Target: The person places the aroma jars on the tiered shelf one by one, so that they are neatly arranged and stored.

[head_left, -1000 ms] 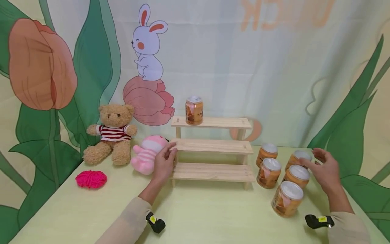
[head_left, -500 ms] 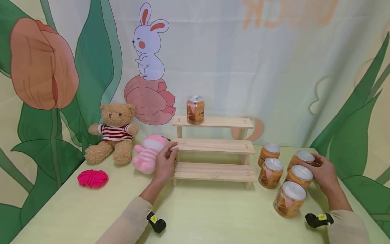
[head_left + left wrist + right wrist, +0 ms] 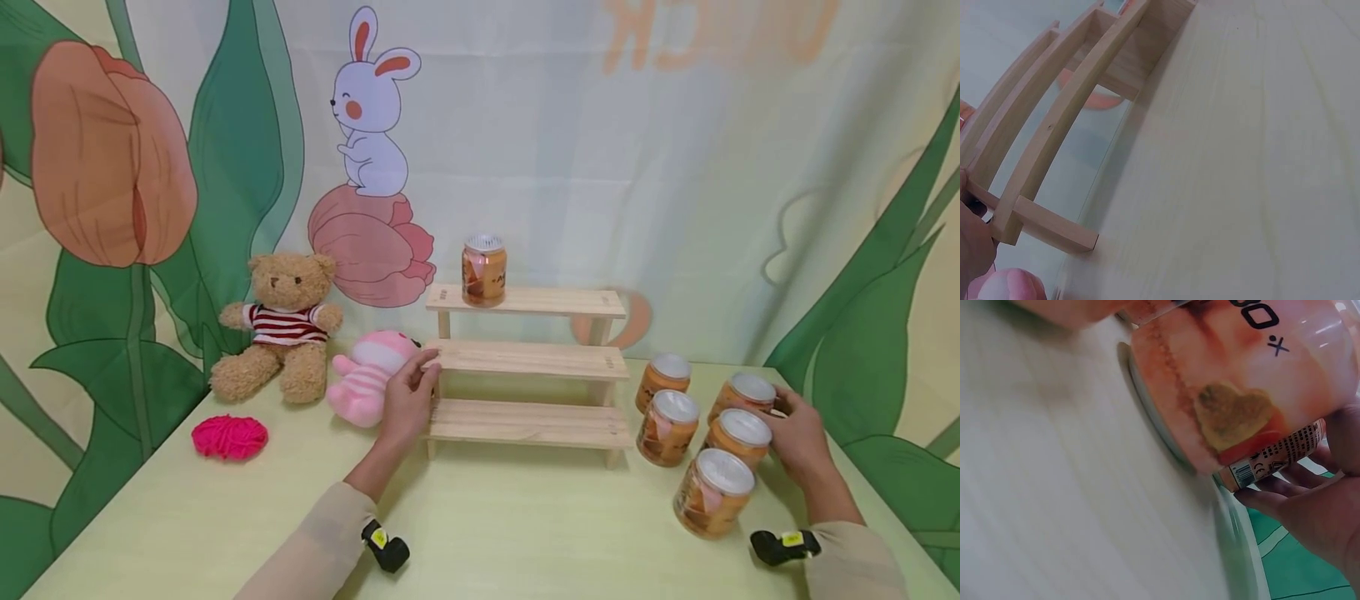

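A three-tier wooden shelf (image 3: 528, 358) stands in the middle of the table. My left hand (image 3: 408, 402) holds the left end of its middle tier; in the left wrist view, part of that hand (image 3: 974, 240) shows at the end of the frame. On the top tier, toward the left, stands an orange can (image 3: 484, 271) with a silvery lid. Several matching cans are grouped right of the shelf. My right hand (image 3: 801, 433) grips the rear right can (image 3: 741, 393), partly hidden by a nearer can (image 3: 737, 437). In the right wrist view, fingers curl round the barcoded can (image 3: 1279, 459).
Other upright cans are the rear left one (image 3: 663, 383), one before it (image 3: 667, 429) and the nearest one (image 3: 712, 493). Left of the shelf lie a pink plush toy (image 3: 367, 379) and pink yarn (image 3: 229, 437). A teddy bear (image 3: 287, 329) sits behind, near the printed curtain (image 3: 555, 167).
My right hand has moved in from beside the rear right can and closed round it. My left hand stays at the shelf's end. The view has shifted slightly.
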Demonstrator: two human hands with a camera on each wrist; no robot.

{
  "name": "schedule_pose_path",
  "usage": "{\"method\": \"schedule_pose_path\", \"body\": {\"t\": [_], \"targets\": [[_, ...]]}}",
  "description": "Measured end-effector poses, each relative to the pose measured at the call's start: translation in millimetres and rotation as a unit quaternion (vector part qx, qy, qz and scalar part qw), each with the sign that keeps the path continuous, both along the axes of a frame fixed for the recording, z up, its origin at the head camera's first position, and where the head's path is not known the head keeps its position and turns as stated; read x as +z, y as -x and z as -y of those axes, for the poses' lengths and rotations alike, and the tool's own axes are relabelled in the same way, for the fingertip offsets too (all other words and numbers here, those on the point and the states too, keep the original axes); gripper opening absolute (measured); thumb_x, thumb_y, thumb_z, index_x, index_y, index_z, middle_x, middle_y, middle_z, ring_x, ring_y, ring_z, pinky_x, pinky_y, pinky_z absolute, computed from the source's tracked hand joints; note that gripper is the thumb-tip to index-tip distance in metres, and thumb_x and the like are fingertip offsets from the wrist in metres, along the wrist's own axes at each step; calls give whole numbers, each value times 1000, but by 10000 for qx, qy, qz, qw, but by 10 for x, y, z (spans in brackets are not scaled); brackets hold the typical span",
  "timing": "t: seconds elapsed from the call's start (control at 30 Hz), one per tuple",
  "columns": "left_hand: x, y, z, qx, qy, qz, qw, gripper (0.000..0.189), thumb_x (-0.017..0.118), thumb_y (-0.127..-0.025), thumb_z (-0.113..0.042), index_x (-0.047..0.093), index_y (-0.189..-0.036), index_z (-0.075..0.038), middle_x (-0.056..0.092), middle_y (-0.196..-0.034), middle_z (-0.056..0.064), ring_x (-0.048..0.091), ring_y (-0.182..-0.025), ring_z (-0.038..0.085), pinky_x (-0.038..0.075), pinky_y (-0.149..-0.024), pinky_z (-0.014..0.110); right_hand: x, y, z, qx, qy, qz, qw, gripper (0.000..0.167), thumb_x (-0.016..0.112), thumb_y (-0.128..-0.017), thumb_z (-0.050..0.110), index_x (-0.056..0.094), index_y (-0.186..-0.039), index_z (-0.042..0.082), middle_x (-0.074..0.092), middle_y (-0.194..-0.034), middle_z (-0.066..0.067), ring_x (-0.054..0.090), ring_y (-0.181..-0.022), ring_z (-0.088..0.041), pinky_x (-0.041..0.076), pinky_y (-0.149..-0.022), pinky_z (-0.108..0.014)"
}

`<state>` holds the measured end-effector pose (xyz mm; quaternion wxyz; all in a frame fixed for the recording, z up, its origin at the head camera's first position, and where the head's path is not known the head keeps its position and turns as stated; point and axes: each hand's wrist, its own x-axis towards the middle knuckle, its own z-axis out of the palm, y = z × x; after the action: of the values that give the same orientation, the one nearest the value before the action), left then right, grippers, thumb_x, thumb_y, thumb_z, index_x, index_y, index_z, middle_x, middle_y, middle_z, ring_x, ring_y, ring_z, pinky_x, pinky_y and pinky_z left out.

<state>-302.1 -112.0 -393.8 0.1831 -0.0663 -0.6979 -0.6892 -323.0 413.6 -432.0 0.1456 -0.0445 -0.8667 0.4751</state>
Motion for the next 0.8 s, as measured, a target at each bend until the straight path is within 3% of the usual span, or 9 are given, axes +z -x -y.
{"method": "schedule_pose_path", "body": {"t": [0.17, 0.3, 0.5, 0.7, 0.8], "targets": [[-6, 0, 1, 3, 5, 16, 10000, 30, 55, -103, -6, 60, -131, 6, 49, -88, 41, 46, -65, 31, 38, -51, 19, 8, -31, -6, -72, -176, -157, 9997, 73, 67, -96, 31, 36, -145, -14, 45, -135, -37, 42, -85, 11, 44, -64, -11], [-3, 3, 2, 9, 14, 8, 10000, 30, 55, -103, -6, 60, -131, 6, 50, -88, 41, 47, -65, 30, 39, -51, 19, 75, -57, 2, -247, -271, -218, 9991, 73, 69, -94, 34, 40, -143, -13, 49, -130, -32, 43, -84, 9, 44, -63, -12], [6, 7, 5, 2, 50, -37, 10000, 31, 55, -103, -5, 60, -131, 6, 50, -89, 41, 47, -67, 32, 39, -52, 19, 250, -92, 31, -620, 144, -322, 9975, 76, 73, -92, 34, 40, -144, -11, 50, -125, -20, 45, -87, 2, 45, -64, -10], [-5, 10, 8, 11, 22, -44, 10000, 30, 55, -103, -5, 60, -131, 6, 52, -87, 38, 47, -65, 30, 39, -51, 19, 424, -149, 58, -739, 107, -513, 9959, 80, 73, -92, 36, 38, -147, -10, 49, -128, -18, 44, -91, 0, 44, -65, -8], [-11, 9, 12, 14, 5, -28, 10000, 30, 55, -103, -5, 60, -130, 6, 53, -84, 33, 47, -65, 29, 39, -51, 19, 524, -193, 88, -773, 184, -681, 9945, 78, 74, -91, 33, 39, -146, -10, 53, -118, -6, 46, -90, 1, 45, -65, -8]]}}
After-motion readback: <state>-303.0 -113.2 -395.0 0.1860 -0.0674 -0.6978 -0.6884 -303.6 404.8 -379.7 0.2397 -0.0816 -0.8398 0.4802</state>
